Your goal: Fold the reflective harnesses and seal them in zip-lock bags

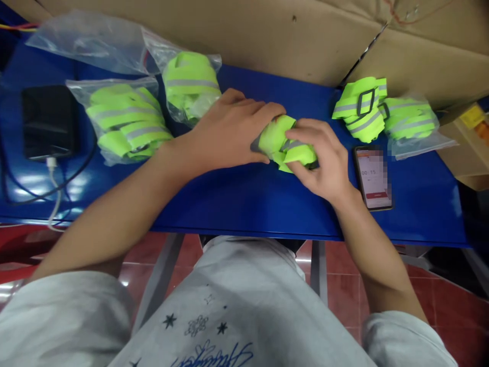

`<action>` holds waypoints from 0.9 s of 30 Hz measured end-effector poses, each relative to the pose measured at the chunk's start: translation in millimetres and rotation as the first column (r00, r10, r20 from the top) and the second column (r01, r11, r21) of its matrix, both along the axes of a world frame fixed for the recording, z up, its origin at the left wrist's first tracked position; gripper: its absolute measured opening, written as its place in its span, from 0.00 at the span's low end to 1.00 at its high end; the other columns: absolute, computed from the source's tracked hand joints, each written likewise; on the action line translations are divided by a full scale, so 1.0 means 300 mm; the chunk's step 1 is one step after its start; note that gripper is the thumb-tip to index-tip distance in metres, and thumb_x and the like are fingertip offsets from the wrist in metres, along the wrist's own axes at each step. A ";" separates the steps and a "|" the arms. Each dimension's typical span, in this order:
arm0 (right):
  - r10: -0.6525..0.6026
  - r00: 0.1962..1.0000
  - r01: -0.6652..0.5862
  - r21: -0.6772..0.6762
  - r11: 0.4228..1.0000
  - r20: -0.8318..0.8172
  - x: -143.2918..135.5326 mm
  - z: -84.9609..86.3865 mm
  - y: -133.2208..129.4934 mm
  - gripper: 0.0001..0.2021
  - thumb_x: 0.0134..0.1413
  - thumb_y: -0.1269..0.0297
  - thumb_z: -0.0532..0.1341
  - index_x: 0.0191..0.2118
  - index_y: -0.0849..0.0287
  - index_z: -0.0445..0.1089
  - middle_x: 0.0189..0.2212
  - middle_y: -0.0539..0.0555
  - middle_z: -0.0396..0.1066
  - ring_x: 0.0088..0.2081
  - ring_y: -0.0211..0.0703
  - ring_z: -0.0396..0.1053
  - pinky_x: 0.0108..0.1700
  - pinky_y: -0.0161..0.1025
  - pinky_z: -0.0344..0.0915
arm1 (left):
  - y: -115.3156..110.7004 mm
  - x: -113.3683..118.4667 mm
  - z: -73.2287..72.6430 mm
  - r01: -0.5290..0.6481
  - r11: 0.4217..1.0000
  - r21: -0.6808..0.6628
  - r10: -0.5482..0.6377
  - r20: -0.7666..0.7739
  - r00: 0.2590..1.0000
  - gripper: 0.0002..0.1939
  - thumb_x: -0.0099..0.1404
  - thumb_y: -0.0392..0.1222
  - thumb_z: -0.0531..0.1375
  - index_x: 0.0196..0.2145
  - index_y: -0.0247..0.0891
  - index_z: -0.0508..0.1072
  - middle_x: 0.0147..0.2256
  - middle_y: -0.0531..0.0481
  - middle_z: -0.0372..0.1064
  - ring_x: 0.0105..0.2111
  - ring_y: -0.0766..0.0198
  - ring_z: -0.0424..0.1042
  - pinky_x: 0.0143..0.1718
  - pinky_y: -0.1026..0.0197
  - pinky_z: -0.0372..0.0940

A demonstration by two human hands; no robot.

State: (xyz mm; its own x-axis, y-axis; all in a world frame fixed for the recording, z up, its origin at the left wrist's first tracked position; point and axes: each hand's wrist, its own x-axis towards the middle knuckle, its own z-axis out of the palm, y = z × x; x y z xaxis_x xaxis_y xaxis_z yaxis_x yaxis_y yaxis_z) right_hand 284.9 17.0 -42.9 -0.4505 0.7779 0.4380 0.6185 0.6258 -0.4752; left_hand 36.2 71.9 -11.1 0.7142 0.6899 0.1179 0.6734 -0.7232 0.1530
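Note:
A folded bundle of neon yellow-green reflective strap (284,137) is between my two hands over the middle of the blue table. My left hand (233,130) closes round its left side, fingers bent over the top and thumb below. From the right, my right hand (324,155) pinches the folds between thumb and fingers. A grey stripe shows on the strap; my fingers hide part of it. Just beyond my left wrist lies a clear bag of the same strap (193,84), and a second bagged strap bundle (128,120) rests near my left forearm.
At the right lie a loose strap bundle with a black buckle (361,109), another bagged bundle (410,120) and a phone showing a timer (374,178). A black device with a white cable (49,122) sits left. Cardboard (267,35) lines the blue table's (237,204) back.

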 end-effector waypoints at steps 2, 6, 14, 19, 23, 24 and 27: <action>0.059 0.997 -0.061 0.028 0.998 0.054 -0.014 -0.012 -0.011 0.16 0.73 0.56 0.57 0.59 0.47 0.74 0.64 0.55 0.71 0.67 0.53 0.67 0.72 0.54 0.64 | -0.015 -0.022 -0.001 0.012 0.999 -0.048 -0.010 0.036 0.999 0.51 0.62 0.52 0.72 0.74 0.40 0.54 0.64 0.41 0.71 0.60 0.40 0.74 0.66 0.42 0.63; 0.110 0.977 -0.123 0.061 0.991 0.183 -0.048 -0.033 -0.021 0.19 0.76 0.60 0.51 0.62 0.38 0.74 0.59 0.49 0.75 0.65 0.49 0.69 0.74 0.56 0.62 | -0.032 -0.070 -0.035 0.023 0.990 -0.136 -0.006 0.123 0.992 0.48 0.67 0.53 0.64 0.77 0.41 0.48 0.69 0.43 0.66 0.67 0.42 0.67 0.69 0.41 0.60; 0.068 0.960 -0.090 0.073 0.993 0.271 -0.060 -0.061 -0.013 0.21 0.73 0.66 0.53 0.65 0.47 0.71 0.65 0.55 0.70 0.67 0.56 0.67 0.71 0.58 0.65 | -0.033 -0.068 -0.113 0.090 0.963 -0.254 -0.038 0.203 0.978 0.35 0.74 0.53 0.53 0.74 0.39 0.60 0.75 0.43 0.54 0.73 0.41 0.59 0.75 0.38 0.48; 0.120 0.960 -0.125 0.004 0.992 0.254 -0.051 -0.057 -0.007 0.15 0.72 0.59 0.60 0.59 0.48 0.75 0.64 0.54 0.73 0.67 0.58 0.67 0.72 0.61 0.65 | -0.042 -0.054 -0.098 0.102 0.972 -0.213 -0.055 0.216 0.975 0.32 0.74 0.54 0.53 0.72 0.42 0.64 0.72 0.43 0.60 0.71 0.38 0.60 0.75 0.35 0.47; 0.192 0.956 -0.170 -0.112 0.979 0.224 -0.066 -0.062 -0.001 0.12 0.73 0.61 0.57 0.51 0.46 0.79 0.58 0.49 0.77 0.66 0.52 0.70 0.76 0.62 0.60 | -0.034 -0.084 -0.105 0.132 0.989 -0.064 -0.121 0.154 0.981 0.51 0.63 0.57 0.66 0.77 0.40 0.52 0.73 0.37 0.56 0.72 0.35 0.57 0.74 0.35 0.49; 0.208 0.954 -0.181 -0.139 0.974 0.214 -0.074 -0.063 -0.001 0.12 0.73 0.61 0.56 0.48 0.46 0.79 0.57 0.47 0.78 0.65 0.50 0.71 0.77 0.62 0.58 | -0.030 -0.095 -0.106 0.137 0.989 -0.047 -0.130 0.140 0.982 0.57 0.59 0.57 0.68 0.78 0.39 0.48 0.75 0.36 0.50 0.74 0.35 0.54 0.75 0.35 0.48; 0.268 0.946 -0.219 -0.248 0.944 0.182 -0.102 -0.065 -0.003 0.11 0.72 0.59 0.58 0.43 0.45 0.80 0.51 0.44 0.81 0.63 0.47 0.73 0.79 0.60 0.55 | -0.021 -0.120 -0.111 0.151 0.985 -0.083 -0.143 0.094 0.985 0.62 0.58 0.57 0.70 0.78 0.44 0.41 0.79 0.41 0.39 0.77 0.42 0.46 0.77 0.38 0.45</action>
State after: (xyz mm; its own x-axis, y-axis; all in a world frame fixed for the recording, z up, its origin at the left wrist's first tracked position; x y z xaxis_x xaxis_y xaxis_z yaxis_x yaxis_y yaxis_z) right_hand 254.3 16.0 -62.5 -0.7014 0.6985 0.1417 0.5611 0.6637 -0.4946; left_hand 0.1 65.7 -44.4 0.7984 0.5886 0.1267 0.5419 -0.7942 0.2751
